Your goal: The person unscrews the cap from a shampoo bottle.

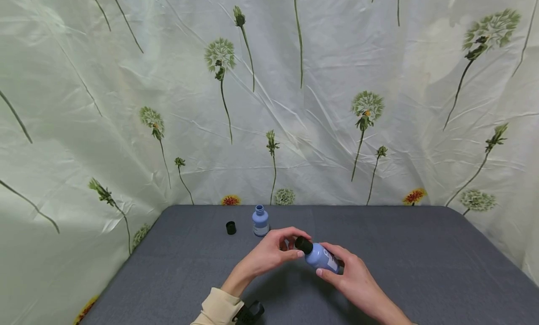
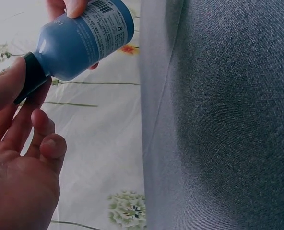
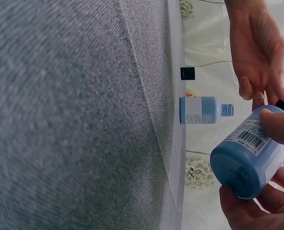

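My right hand (image 1: 355,278) grips a blue bottle (image 1: 323,258) around its body, tilted above the table with its neck toward the left. On the bottle's neck sits a black cap (image 1: 303,245), which my left hand (image 1: 269,252) pinches between thumb and fingers, as the left wrist view shows at the cap (image 2: 32,76). A white label with a barcode (image 3: 251,139) faces the right wrist camera. Behind my left hand, a second blue bottle (image 1: 260,222) stands upright with its neck uncapped. To its left a loose black cap (image 1: 230,227) rests on the table.
The table (image 1: 177,269) has a dark grey cloth cover. Behind it and at its sides hangs a pale curtain (image 1: 311,105) printed with dandelions. A black strap (image 1: 249,313) is around my left wrist, by the cream sleeve (image 1: 219,308).
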`<action>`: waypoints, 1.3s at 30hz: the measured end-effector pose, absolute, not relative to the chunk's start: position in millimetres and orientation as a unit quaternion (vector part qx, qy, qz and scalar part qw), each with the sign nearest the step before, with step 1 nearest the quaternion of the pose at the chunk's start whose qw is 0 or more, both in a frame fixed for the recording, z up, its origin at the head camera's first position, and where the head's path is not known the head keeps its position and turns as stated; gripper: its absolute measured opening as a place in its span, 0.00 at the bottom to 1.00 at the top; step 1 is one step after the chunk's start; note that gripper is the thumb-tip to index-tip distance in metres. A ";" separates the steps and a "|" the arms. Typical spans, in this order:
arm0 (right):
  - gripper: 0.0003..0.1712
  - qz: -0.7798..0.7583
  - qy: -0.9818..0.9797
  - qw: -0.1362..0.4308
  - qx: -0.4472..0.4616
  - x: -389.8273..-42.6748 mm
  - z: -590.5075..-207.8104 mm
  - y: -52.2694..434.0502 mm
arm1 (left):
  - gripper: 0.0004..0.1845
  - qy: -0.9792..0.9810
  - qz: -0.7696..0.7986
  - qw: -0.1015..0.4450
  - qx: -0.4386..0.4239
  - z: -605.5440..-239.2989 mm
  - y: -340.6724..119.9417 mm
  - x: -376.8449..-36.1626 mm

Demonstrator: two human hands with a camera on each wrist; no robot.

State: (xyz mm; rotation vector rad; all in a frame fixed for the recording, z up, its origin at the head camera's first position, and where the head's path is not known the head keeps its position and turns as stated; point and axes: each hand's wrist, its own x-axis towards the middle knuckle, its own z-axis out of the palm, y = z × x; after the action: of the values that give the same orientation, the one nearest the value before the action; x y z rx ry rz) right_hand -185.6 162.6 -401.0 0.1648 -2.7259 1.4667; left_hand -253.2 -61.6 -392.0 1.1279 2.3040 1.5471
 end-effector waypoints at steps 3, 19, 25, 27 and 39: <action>0.32 0.472 -0.880 0.018 0.052 -185.0 -400.4 162.5 | 0.15 0.773 0.523 0.069 0.353 -392.9 -61.3 -253.5; 0.32 0.479 -0.875 0.024 0.064 -184.4 -402.1 161.9 | 0.14 0.794 0.529 0.031 0.297 -394.7 -55.9 -250.6; 0.32 0.474 -0.877 0.028 0.065 -184.5 -401.7 161.9 | 0.23 0.733 0.557 0.071 0.385 -394.1 -60.1 -254.5; 0.32 0.474 -0.878 0.027 0.063 -184.8 -401.1 162.0 | 0.23 0.711 0.567 0.091 0.405 -394.8 -60.9 -255.6; 0.32 0.474 -0.878 0.029 0.059 -184.4 -400.9 161.7 | 0.17 0.746 0.558 0.075 0.355 -397.6 -61.9 -255.8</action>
State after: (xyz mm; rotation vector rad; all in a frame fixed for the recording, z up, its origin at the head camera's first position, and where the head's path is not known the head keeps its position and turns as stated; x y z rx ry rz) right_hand -184.4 161.7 -400.9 0.1805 -2.7087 1.4620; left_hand -255.8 -61.9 -397.6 1.0652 2.2389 1.6732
